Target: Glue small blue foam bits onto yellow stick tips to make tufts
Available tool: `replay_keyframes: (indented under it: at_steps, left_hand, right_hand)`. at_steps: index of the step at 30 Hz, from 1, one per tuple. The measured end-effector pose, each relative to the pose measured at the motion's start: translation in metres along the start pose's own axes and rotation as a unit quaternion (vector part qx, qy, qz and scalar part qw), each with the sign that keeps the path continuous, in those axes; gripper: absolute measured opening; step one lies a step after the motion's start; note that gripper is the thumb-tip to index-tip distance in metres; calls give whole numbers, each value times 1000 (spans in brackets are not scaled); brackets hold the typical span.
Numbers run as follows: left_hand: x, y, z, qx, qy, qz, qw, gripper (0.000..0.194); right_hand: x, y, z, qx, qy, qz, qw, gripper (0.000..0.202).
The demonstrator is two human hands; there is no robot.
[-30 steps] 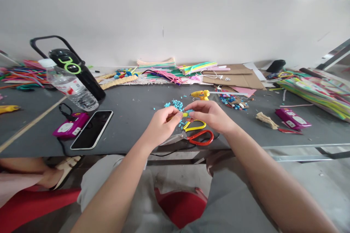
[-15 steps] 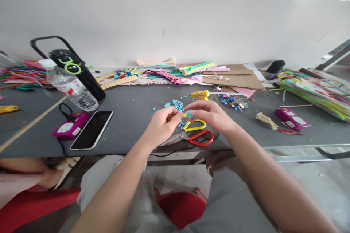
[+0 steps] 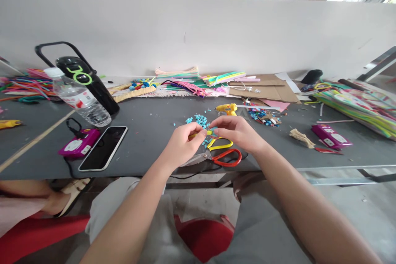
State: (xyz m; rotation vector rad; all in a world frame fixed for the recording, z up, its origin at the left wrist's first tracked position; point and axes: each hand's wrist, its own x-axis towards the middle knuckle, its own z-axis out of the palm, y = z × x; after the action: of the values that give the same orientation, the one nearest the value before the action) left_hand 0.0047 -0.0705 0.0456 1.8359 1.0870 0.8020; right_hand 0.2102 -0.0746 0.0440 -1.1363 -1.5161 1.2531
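Note:
My left hand (image 3: 185,141) pinches a small yellow-green piece (image 3: 209,133) between thumb and fingers. Close on its right, my right hand (image 3: 235,131) has its fingers curled and pressed together at the far end of that piece, where a bit of light blue shows. Small blue pieces (image 3: 201,120) lie scattered on the table just behind and under the hands. Below the hands are scissors with one yellow handle and one red handle (image 3: 228,158). A yellow glue gun (image 3: 227,109) lies behind my right hand.
On the left are a black bottle (image 3: 103,94), a clear bottle (image 3: 93,109), a phone (image 3: 103,148) and a purple power block (image 3: 78,143). Another purple block (image 3: 331,136) and colourful strips (image 3: 359,107) are on the right. Cardboard (image 3: 262,88) lies at the back. A person's foot shows lower left.
My right hand's fingers have shifted slightly over the end of the held piece, and less light blue shows there. My left hand has stayed nearly still.

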Motion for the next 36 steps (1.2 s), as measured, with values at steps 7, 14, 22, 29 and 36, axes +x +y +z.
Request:
replay_keyframes:
  at_steps: [7,14,22,29,36]
  left_hand:
    - [1,-2,-1,29,8,14,999,27]
    - [1,-4,-2,56,10,25,998,27]
    - [0,-3,-2,58,10,29,998,30]
    - [0,-5,-2,58,16,37,998,30]
    - [1,-6,-3,44,33,44,998,26]
  right_hand:
    - [-2,-2,-5,47,-22,12,999,28]
    - [0,-1,-4,12,-31,32,999,28]
    - [0,-3,-1,6,-29,25,999,27]
    - [1,-1,-1,1,-27,19,999,26]
    - [0,-1,-4,44,-16,29,998,31]
